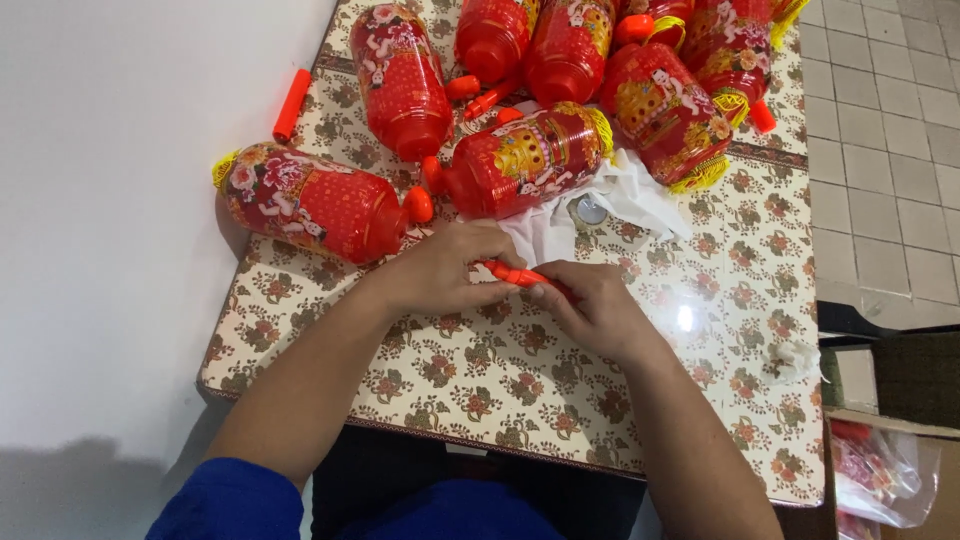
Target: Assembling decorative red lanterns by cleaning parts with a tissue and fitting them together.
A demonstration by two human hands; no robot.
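While both hands meet over the middle of the table [520, 400], they clamp a slim orange stick [512, 274] between them. Its long axis runs nearly level across the view, tilted slightly downward toward the right hand [595, 310]; one end points at the left hand [450, 270], the other disappears under the right fingers [550, 293]. The left hand lies palm down, fingers curled forward, pinching the near end of the stick. The right hand is turned inward, knuckles up, thumb and fingers closed on the far end. Both forearms converge from the lower edge of the view, and a blue sleeve [230, 500] covers the left upper arm. Just beyond the hands lies a crumpled white cloth [630, 195] with a small round metal piece [591, 209] on it. Past that, several red lanterns with yellow tassels lie on their sides; the nearest lantern [525, 160] rests directly ahead of the hands, and another lantern [310, 200] lies ahead of the left forearm. A loose orange tube [292, 104] lies well apart, far ahead on the left, at the table edge.
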